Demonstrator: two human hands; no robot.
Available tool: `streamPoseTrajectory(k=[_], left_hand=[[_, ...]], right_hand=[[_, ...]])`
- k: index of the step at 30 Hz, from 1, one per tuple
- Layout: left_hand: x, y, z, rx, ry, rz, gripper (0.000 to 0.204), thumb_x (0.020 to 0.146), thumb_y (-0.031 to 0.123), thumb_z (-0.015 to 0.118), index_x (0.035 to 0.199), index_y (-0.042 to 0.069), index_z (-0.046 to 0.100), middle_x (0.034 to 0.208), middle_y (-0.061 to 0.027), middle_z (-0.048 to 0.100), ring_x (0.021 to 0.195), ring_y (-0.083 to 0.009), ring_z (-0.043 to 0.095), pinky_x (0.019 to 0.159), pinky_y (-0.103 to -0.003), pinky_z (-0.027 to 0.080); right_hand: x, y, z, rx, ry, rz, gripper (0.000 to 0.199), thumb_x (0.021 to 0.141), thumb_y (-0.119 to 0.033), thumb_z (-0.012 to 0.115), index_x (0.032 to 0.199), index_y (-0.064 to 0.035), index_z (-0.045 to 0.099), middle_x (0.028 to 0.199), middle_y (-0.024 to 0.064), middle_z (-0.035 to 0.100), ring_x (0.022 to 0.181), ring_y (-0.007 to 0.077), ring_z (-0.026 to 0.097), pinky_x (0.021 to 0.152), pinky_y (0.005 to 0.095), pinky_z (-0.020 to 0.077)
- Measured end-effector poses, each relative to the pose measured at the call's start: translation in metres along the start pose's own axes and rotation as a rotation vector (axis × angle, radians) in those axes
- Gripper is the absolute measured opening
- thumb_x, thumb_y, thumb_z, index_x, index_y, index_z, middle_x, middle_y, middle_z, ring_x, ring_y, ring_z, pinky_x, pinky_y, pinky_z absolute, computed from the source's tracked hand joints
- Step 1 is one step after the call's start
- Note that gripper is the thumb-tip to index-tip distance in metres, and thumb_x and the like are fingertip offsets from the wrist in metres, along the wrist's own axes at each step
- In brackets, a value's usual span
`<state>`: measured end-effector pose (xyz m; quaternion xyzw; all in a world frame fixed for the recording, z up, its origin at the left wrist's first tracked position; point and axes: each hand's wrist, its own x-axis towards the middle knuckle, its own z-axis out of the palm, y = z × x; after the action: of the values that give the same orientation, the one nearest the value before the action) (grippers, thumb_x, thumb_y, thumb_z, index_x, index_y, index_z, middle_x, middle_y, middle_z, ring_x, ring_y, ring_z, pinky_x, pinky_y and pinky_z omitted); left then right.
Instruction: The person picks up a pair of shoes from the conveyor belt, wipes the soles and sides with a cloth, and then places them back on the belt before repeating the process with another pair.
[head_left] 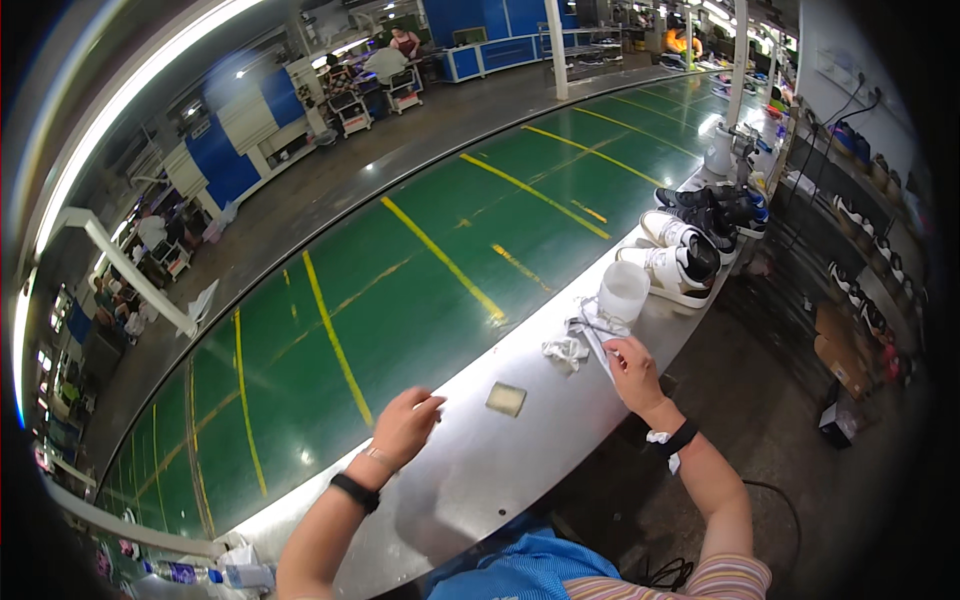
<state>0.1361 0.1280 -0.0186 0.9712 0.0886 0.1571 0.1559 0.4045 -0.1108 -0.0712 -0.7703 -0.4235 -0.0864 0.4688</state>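
My left hand (405, 430) hovers over the edge of the metal bench, its fingers curled in and nothing visible in them. Farther right, my right hand (634, 376) pinches at the edge of a folded white cloth (594, 342) lying beside a translucent white cup (624, 292). A thin dark stick-like thing lies across that cloth; its kind is unclear. Left of the cloth sits a crumpled white wad (566, 351). Between my hands lies a small pale yellowish sponge-like block (506, 399), touched by neither hand.
White sneakers (672, 262) and black ones (705, 212) stand past the cup on the metal bench (470, 480). A green conveyor belt (420, 290) with yellow lines runs alongside. Shoe racks (860, 230) line the right; plastic bottles (245, 576) lie at lower left.
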Motion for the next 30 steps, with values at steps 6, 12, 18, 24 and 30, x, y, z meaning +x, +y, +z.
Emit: streamPoseTrajectory(k=[6,12,18,24,30], left_hand=[[0.176,0.029,0.086,-0.043,-0.053,0.211,0.022,0.079,0.006,0.050,0.098,0.011,0.060,0.092,-0.0079,0.056,0.087,-0.0266,0.054,0.074,-0.035,0.045],[0.238,0.048,0.145,0.111,-0.210,0.343,0.014,0.078,0.009,0.048,0.084,0.011,0.060,0.088,-0.0065,0.054,0.085,-0.0235,0.055,0.073,-0.037,0.045],[0.246,0.028,0.159,0.008,-0.204,0.416,0.008,0.078,0.009,0.048,0.081,0.006,0.055,0.087,-0.0083,0.052,0.085,-0.0258,0.054,0.071,-0.036,0.046],[0.225,0.029,0.107,-0.196,-0.071,0.511,0.016,0.080,0.006,0.045,0.097,0.006,0.048,0.095,-0.0090,0.051,0.085,-0.0267,0.055,0.072,-0.034,0.047],[0.160,0.055,0.015,-0.370,0.193,0.444,0.017,0.075,0.005,0.060,0.091,0.005,0.054,0.093,-0.0075,0.055,0.074,-0.0241,0.057,0.063,-0.032,0.048]], right_hand=[[0.027,0.033,0.004,-0.218,-0.091,-0.071,0.020,0.072,0.004,0.051,0.090,-0.0029,0.058,0.087,0.0131,0.055,0.085,0.0316,0.051,0.074,0.0380,0.0428],[0.028,0.045,0.013,-0.365,-0.204,-0.104,0.018,0.071,0.001,0.055,0.088,-0.0037,0.059,0.085,0.0100,0.056,0.082,0.0277,0.053,0.071,0.0355,0.0444],[0.031,0.045,0.016,-0.400,-0.111,-0.117,0.013,0.072,-0.001,0.055,0.084,-0.0042,0.060,0.076,0.0088,0.054,0.075,0.0259,0.054,0.065,0.0350,0.0453],[0.038,0.017,-0.006,-0.310,0.083,-0.156,0.016,0.072,0.004,0.058,0.086,-0.0025,0.060,0.077,0.0095,0.054,0.072,0.0268,0.054,0.062,0.0334,0.0452],[0.029,-0.057,-0.049,-0.038,0.211,-0.219,0.016,0.072,0.006,0.061,0.085,-0.0037,0.060,0.081,0.0101,0.055,0.073,0.0255,0.055,0.061,0.0327,0.0456]])
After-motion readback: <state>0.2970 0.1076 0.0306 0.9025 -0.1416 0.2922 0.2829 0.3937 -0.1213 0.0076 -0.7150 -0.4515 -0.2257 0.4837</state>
